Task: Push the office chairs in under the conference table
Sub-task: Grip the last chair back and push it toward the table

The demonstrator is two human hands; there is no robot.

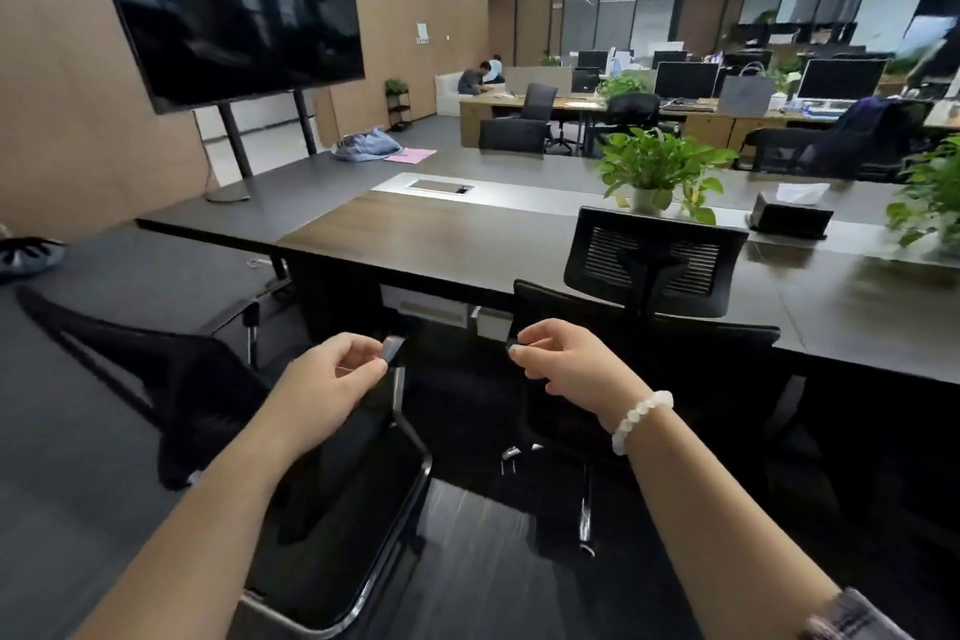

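Note:
A long dark conference table (447, 244) runs across the middle. Two black office chairs stand in front of it. The left office chair (332, 499) has a chrome frame and is turned at an angle, away from the table edge. My left hand (332, 374) pinches the top end of its chrome armrest. The right office chair (649, 359) has a mesh back and a headrest, and its back stands close to the table edge. My right hand (566, 364), with a white bead bracelet at the wrist, curls its fingertips on the upper left corner of that back.
On the table are two potted plants (654, 172) and a black tissue box (789, 218). A large screen on a stand (234, 0) stands at the left. A black chair (511, 135) stands at the table's far side, with desks and seated people beyond.

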